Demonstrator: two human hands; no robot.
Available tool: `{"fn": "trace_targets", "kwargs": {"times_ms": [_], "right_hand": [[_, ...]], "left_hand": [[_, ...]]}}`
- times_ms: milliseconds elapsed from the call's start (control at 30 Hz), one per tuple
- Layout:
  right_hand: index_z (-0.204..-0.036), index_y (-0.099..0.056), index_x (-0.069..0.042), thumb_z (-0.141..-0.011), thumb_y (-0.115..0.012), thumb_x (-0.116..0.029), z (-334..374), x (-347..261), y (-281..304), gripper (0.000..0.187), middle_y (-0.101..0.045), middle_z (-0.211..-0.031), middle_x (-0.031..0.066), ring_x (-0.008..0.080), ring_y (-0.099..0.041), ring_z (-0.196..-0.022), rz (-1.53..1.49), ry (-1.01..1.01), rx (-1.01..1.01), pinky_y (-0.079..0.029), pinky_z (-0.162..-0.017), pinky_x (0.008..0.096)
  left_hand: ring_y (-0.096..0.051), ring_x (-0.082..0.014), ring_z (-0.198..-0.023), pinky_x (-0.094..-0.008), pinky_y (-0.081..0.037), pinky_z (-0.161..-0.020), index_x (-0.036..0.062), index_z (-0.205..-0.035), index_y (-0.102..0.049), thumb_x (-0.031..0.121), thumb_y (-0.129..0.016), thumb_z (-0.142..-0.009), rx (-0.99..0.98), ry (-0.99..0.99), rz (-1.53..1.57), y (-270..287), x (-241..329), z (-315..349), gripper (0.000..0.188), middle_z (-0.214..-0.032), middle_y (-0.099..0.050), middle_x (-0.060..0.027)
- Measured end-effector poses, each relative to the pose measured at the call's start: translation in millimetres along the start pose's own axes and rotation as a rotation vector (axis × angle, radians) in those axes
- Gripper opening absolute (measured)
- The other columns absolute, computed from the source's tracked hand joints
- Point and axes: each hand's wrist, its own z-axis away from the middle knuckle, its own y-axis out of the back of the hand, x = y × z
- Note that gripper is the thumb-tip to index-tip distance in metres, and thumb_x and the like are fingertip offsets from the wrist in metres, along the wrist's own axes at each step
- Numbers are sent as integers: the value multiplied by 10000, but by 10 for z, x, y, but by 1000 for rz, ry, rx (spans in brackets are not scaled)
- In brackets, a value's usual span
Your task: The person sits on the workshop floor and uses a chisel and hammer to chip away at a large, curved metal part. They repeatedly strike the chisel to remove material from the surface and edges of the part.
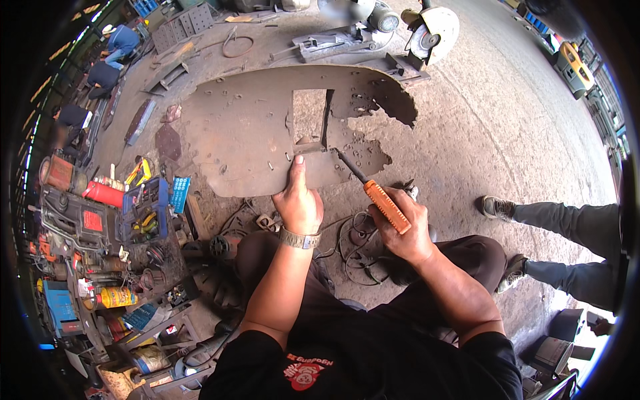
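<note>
A rusty, flat steel sheet (247,127) with ragged, pitted right edges lies in front of me, with a rectangular cutout (310,110) in it. A narrow strip (311,147) runs along the cutout's lower edge. My left hand (298,203) is at the sheet's near edge; its thumb stretches over the top to the strip, and its other fingers are mostly hidden. Closed round the orange handle of a tool (389,207) is my right hand (408,227). The tool's dark, narrow shaft slants up to the left, its tip at the cutout's lower right corner.
Cluttered hand tools, cans and a blue toolbox (143,210) fill the left side. Cables (357,247) lie between my knees. A cut-off saw (430,37) stands beyond the sheet. Another person's legs (563,223) reach in from the right; several people crouch far left.
</note>
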Motion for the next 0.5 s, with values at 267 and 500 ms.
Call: {"fn": "trace_targets", "kwargs": {"times_ms": [267, 500], "right_hand": [[-1138, -633, 7, -835, -779, -57, 17, 41, -2, 342, -693, -901, 177, 365, -713, -791, 11, 15, -7, -562, -694, 385], [-1166, -616, 8, -790, -747, -25, 8, -8, 29, 400, -691, -984, 194, 397, -704, -895, 4, -62, -102, -571, -778, 417]], "left_hand": [[-594, -222, -1205, -381, -518, -1014, -30, -1366, -514, 22, -676, -954, -35, 9, 27, -17, 9, 5, 446, -1343, -608, -144], [-593, -241, -1230, -408, -503, -1045, -18, -1390, -486, 8, -639, -972, -73, 9, 36, -13, 27, 22, 446, -1363, -604, -161]]}}
